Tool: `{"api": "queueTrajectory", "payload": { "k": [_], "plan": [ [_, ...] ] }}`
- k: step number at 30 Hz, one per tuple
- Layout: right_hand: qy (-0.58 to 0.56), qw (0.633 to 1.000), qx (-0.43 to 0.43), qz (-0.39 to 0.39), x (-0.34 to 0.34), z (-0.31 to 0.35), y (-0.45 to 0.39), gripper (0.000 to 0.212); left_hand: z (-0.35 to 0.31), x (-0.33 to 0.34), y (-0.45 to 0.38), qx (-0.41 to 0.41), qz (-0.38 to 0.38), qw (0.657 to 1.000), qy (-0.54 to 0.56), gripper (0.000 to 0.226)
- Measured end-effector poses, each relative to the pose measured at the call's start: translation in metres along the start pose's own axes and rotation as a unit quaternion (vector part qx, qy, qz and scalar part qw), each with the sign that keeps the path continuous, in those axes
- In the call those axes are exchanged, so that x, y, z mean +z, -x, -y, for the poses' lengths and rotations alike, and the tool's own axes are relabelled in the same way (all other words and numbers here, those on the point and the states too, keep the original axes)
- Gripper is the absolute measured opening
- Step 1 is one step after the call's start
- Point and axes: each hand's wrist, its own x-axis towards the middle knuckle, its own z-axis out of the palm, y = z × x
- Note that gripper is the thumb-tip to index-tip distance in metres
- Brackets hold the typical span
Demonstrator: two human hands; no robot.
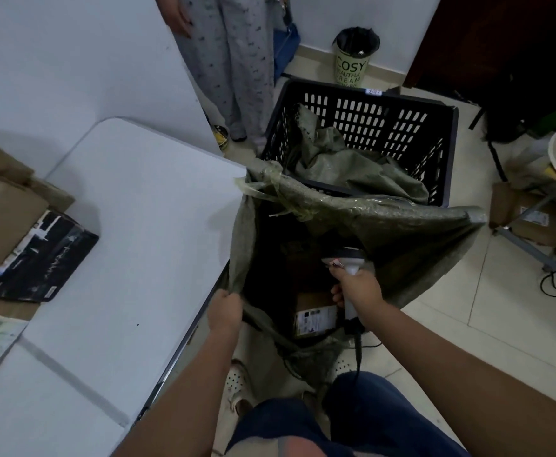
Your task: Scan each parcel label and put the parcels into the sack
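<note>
I note my left hand [225, 308] gripping the sack [402, 225] rim open, right hand [359, 285] clasping the scanner [349, 258] over a bagged parcel [316, 319]; next, I judge, another parcel from the bench [131, 225].

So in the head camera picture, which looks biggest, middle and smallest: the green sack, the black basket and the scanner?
1. Green sack, but it's nearer the camera.
2. Black basket.
3. Scanner, in the right hand.

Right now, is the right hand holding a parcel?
No, the right hand grips the scanner above the open sack.
</note>
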Motion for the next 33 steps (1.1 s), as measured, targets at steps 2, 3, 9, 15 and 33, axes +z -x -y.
{"api": "queueTrajectory", "payload": {
  "k": [2, 3, 9, 15, 33],
  "plan": [
    [0.005, 1.0, -0.01, 0.011, 0.012, 0.009, 0.007, 0.029, 0.002, -0.012, -0.003, 0.023, 0.032, 0.998, -0.038, 0.016],
    [0.008, 1.0, -0.016, 0.018, 0.019, 0.014, 0.011, 0.027, 0.002, -0.017, -0.004, 0.033, 0.049, 0.996, -0.061, 0.017],
    [0.037, 0.996, -0.064, 0.044, 0.065, 0.041, 0.042, 0.016, -0.006, -0.04, -0.001, 0.078, 0.131, 0.985, -0.078, 0.02],
    [0.08, 0.987, -0.115, 0.078, 0.141, 0.076, 0.076, 0.026, -0.007, -0.126, -0.012, 0.184, 0.108, 0.973, -0.086, 0.021],
    [0.117, 0.941, -0.249, 0.195, 0.385, 0.163, 0.175, 0.022, 0.03, -0.43, -0.115, 0.31, -0.229, 0.897, -0.218, 0.064]
  ]
}}
